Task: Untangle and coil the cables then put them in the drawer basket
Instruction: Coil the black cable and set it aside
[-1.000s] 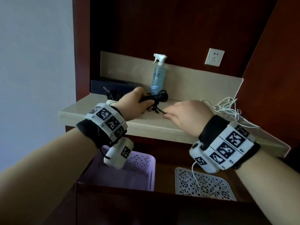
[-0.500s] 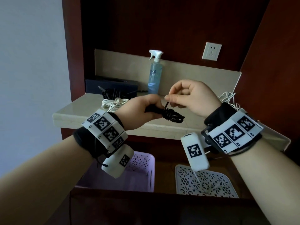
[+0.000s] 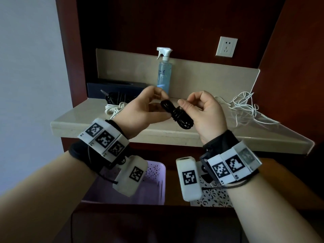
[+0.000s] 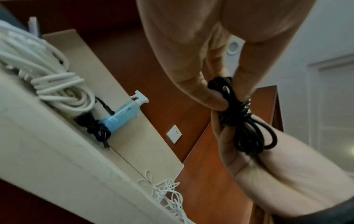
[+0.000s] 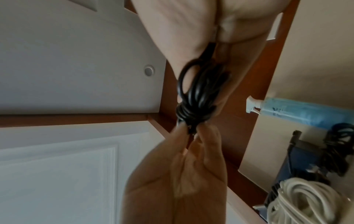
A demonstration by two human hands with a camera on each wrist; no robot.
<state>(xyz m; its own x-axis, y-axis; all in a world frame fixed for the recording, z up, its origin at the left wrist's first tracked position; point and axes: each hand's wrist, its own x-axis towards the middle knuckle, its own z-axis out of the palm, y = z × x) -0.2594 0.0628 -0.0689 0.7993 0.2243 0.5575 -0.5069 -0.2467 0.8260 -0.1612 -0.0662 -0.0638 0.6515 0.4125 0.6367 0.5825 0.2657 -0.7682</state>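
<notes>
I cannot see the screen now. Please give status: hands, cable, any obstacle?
Left hand and right hand both grip the coiled black cable, held above the shelf. Purple basket below, not yet used. Nothing in the way.

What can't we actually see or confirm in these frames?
- Black cable bundle: its plug ends, hidden by the left hand and right hand in the head view; the right wrist view is motion-blurred.
- Purple basket: its inside, blocked by the left wrist rig.
- Thin white cable: too tangled to count strands.
- Second black cable: partly behind the spray bottle.
</notes>
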